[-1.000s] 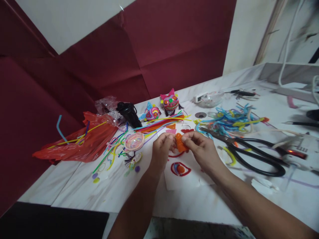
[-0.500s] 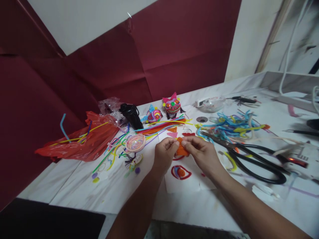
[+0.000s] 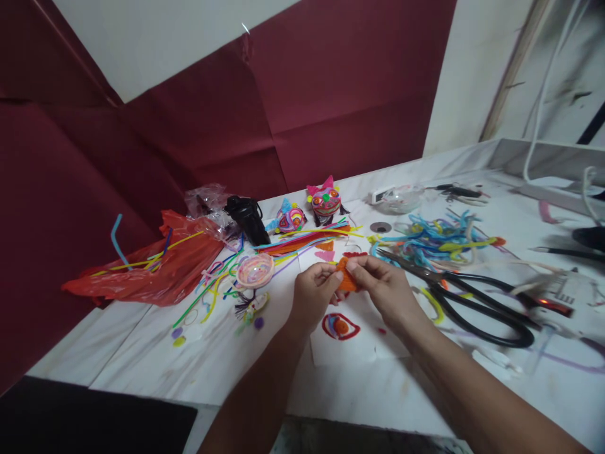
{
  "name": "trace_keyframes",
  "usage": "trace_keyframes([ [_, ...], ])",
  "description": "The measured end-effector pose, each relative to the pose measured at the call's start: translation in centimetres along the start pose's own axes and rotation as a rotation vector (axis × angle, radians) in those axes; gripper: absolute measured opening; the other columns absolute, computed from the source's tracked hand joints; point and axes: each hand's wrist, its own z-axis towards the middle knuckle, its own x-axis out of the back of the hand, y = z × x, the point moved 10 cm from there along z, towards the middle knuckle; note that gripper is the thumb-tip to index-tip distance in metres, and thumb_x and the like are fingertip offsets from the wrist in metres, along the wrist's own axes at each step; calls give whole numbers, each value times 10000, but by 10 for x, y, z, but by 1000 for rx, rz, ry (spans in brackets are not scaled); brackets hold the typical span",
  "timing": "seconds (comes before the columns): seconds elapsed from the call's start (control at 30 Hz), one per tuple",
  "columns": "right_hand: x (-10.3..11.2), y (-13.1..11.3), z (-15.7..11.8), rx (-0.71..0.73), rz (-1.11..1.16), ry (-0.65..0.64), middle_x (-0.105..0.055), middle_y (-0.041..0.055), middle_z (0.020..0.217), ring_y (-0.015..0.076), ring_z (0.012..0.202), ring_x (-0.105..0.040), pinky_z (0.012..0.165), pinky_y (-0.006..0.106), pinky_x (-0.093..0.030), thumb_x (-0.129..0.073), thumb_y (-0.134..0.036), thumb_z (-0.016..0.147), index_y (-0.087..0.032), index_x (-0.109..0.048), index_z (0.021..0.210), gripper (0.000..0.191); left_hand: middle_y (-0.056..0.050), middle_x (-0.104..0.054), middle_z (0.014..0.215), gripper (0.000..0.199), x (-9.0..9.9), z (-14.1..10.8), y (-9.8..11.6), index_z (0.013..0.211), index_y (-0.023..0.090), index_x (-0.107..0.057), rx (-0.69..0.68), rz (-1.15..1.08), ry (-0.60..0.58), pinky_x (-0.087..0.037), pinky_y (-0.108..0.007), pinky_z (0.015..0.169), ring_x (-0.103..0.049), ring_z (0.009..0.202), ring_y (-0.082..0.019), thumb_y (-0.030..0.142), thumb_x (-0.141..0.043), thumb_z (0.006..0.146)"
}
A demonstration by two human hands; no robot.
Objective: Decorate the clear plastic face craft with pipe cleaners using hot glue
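Note:
Both hands pinch a small orange fuzzy piece [image 3: 348,279], which looks made of pipe cleaner, above a white sheet [image 3: 331,353]. My left hand [image 3: 312,290] grips its left edge between thumb and fingers. On the other edge, thumb and fingers of my right hand [image 3: 385,287] are closed. Just below lies a red-outlined eye shape [image 3: 340,326] with an orange centre. Behind the hands, a pink piece [image 3: 325,255] and a flat orange piece [image 3: 325,246] rest on the sheet. Another red shape is partly hidden under the hands.
Large black-handled scissors [image 3: 491,309] lie to the right, beside a tangle of blue and yellow pipe cleaners [image 3: 425,236]. Two colourful animal-face figures [image 3: 324,200] stand at the back. Leftward are a small bowl [image 3: 255,271], a black bottle [image 3: 248,219] and a red plastic bag [image 3: 155,268].
The orange piece has tilted between my hands, its top leaning to the right. Both hands still hold it in about the same place. The camera view has shifted slightly.

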Motion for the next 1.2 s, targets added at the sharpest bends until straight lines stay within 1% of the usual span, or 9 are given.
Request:
trace_keyframes([
  [0.13, 1, -1, 1, 3, -13, -4, -662, 16, 614, 151, 550, -566, 533, 284, -454, -732, -579, 644, -188, -699, 695, 396, 29, -587, 485, 213, -1, 0, 0, 800, 152, -643, -11, 22, -15, -411, -199, 419, -534, 425, -99, 325, -701, 690],
  [0.3, 8, 5, 0, -56, 75, 75, -655, 13, 582, 145, 515, -544, 519, 286, -437, -768, -524, 623, -189, -718, 693, 346, -19, -664, 601, 249, -6, 0, -2, 801, 145, -646, 1, -1, -57, -419, -204, 413, -595, 485, -124, 361, -702, 691],
  [0.47, 6, 18, 0, -146, 179, 76, -650, 10, 586, 129, 523, -522, 547, 285, -418, -794, -476, 581, -184, -715, 644, 309, 24, -587, 460, 189, 0, 1, 2, 718, 150, -627, -41, 27, 10, -413, -203, 431, -505, 397, -87, 333, -674, 705],
  [0.6, 12, 19, 2, -180, 159, 108, -668, 17, 649, 126, 559, -515, 561, 279, -405, -791, -464, 563, -178, -750, 756, 348, 41, -559, 436, 178, 4, 0, 3, 728, 148, -627, -48, 50, 50, -394, -195, 424, -475, 387, -77, 323, -660, 717],
  [0.77, 22, 14, 3, -175, 73, 157, -708, 55, 796, 150, 640, -552, 566, 278, -400, -734, -496, 597, -173, -752, 887, 435, 33, -567, 456, 205, 4, 1, 2, 744, 140, -630, -30, 5, 48, -389, -187, 424, -480, 399, -73, 339, -665, 714],
  [0.83, 20, 13, 4, -164, 31, 131, -700, 49, 772, 152, 639, -548, 570, 280, -393, -708, -520, 613, -171, -747, 860, 429, 25, -582, 483, 233, 4, 2, 1, 757, 139, -627, -25, -26, 48, -379, -185, 412, -491, 407, -77, 363, -669, 711],
  [1.0, -1, 12, 3, -141, -16, -42, -597, -4, 564, 121, 538, -477, 537, 276, -357, -710, -495, 591, -172, -673, 637, 328, 17, -608, 535, 296, 6, 4, -4, 804, 148, -602, -2, -92, 65, -395, -198, 424, -513, 413, -87, 414, -687, 704],
  [1.1, 0, 13, 5, -121, 0, -35, -544, -28, 508, 99, 487, -422, 510, 268, -331, -708, -476, 586, -176, -633, 598, 309, -10, -635, 588, 306, 0, 3, -8, 801, 149, -592, 47, -104, 10, -403, -208, 433, -538, 442, -100, 435, -670, 727],
  [1.2, 2, 16, 7, -126, 13, -30, -537, -29, 503, 96, 474, -413, 497, 266, -321, -697, -488, 599, -177, -613, 594, 322, -32, -640, 608, 291, -4, 2, -9, 729, 137, -581, 67, -79, -26, -374, -204, 417, -517, 442, -89, 421, -639, 757],
])
